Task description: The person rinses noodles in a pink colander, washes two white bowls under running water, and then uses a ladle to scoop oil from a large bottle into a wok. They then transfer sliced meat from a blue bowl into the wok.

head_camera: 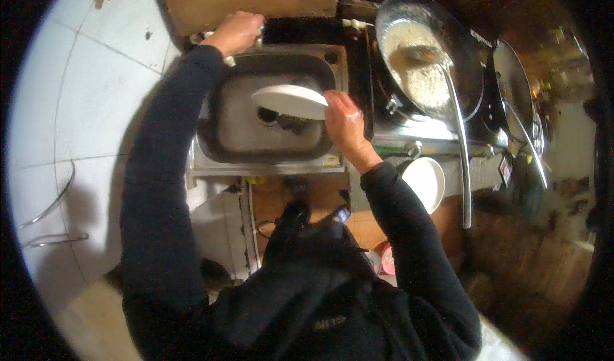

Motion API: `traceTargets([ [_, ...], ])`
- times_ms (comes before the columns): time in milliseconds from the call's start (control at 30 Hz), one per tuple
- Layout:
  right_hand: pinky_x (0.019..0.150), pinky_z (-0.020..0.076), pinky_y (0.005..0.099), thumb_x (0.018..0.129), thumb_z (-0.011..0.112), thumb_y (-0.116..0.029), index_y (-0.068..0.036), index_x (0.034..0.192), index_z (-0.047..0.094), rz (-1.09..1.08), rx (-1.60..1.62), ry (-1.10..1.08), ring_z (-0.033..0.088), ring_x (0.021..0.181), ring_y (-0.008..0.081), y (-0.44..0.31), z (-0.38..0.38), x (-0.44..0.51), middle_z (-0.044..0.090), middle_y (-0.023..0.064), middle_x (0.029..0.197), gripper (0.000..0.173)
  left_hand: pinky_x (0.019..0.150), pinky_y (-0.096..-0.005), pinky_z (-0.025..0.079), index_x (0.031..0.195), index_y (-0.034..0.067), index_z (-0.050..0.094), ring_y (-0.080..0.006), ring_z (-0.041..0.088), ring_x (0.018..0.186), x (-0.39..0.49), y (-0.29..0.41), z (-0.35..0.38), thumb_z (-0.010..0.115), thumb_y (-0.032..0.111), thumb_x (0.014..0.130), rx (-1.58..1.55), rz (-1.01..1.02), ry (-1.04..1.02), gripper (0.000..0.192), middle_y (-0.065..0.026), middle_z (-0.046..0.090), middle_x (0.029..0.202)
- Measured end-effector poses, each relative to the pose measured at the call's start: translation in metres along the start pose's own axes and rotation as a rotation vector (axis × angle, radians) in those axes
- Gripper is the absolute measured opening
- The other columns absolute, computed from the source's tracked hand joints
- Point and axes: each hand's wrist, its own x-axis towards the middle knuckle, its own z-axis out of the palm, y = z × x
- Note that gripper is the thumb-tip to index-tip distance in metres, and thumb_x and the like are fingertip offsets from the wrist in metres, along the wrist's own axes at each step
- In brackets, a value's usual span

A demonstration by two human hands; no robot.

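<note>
My right hand (346,121) grips the rim of a white dish (290,99), a plate or shallow bowl, tilted nearly edge-on above the sink. Below it lies the stainless steel sink basin (244,133), with a dark drain opening (266,115) and some dark scraps (292,124) beside it. At the back-left corner of the sink, my left hand (240,29) is curled over a tap (230,61), which the fingers mostly hide. No stream of water can be made out.
Right of the sink, a wok (467,80) holding pale, creamy food and a long-handled metal ladle (461,154) sits on a gas stove (422,130). The ladle's handle juts past the stove's front edge. A white bowl (427,183) stands near my right forearm. Farther right is another pan (513,83). White tiles (96,107) line the left wall.
</note>
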Motion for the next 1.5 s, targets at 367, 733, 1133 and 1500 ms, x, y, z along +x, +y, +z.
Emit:
traceTargets([
  [367, 0.064, 0.0555, 0.0329, 0.073, 0.064, -0.005, -0.008, 0.1, 0.063, -0.195, -0.183, -0.073, 0.061, 0.085, 0.0248, -0.029, -0.193, -0.113, 0.063, 0.0076, 0.107, 0.028, 0.102, -0.0427, 0.04, 0.14, 0.012, 0.046, -0.0341, 0.047, 0.123, -0.057, 0.082, -0.006, 0.063, 0.014, 0.088, 0.087, -0.017, 0.429, 0.055, -0.0144, 0.052, 0.134],
  [733, 0.07, 0.0544, 0.0382, 0.078, 0.06, -0.002, -0.005, 0.095, 0.063, 0.331, -0.625, -0.191, 0.063, 0.089, 0.032, 0.034, -0.451, -0.405, 0.065, 0.0124, 0.103, 0.018, 0.091, -0.0395, 0.047, 0.118, -0.003, 0.06, -0.0334, 0.062, 0.101, -0.344, 0.246, 0.118, 0.06, 0.012, 0.089, -0.407, -0.602, -0.227, 0.033, -0.0221, 0.065, 0.106],
  [1133, 0.054, 0.0494, 0.0341, 0.086, 0.064, -0.018, 0.002, 0.09, 0.068, 1.175, 0.505, 0.274, 0.06, 0.067, 0.0145, 0.146, -0.407, -0.434, 0.066, 0.0052, 0.076, 0.021, 0.088, -0.0372, 0.049, 0.122, -0.001, 0.06, -0.0274, 0.065, 0.1, -0.312, 0.427, 0.117, 0.065, 0.017, 0.086, -0.546, -0.517, -0.434, 0.041, -0.0167, 0.067, 0.112],
  [1500, 0.074, 0.0536, 0.0412, 0.085, 0.065, -0.027, 0.003, 0.1, 0.069, 1.146, 0.479, 0.08, 0.07, 0.081, 0.0293, 0.164, -0.304, -0.354, 0.071, 0.0197, 0.089, 0.033, 0.071, -0.0361, 0.051, 0.123, -0.001, 0.06, -0.0217, 0.064, 0.083, -0.352, 0.411, 0.174, 0.063, 0.018, 0.089, -0.781, -0.862, -0.619, 0.04, -0.0127, 0.067, 0.105],
])
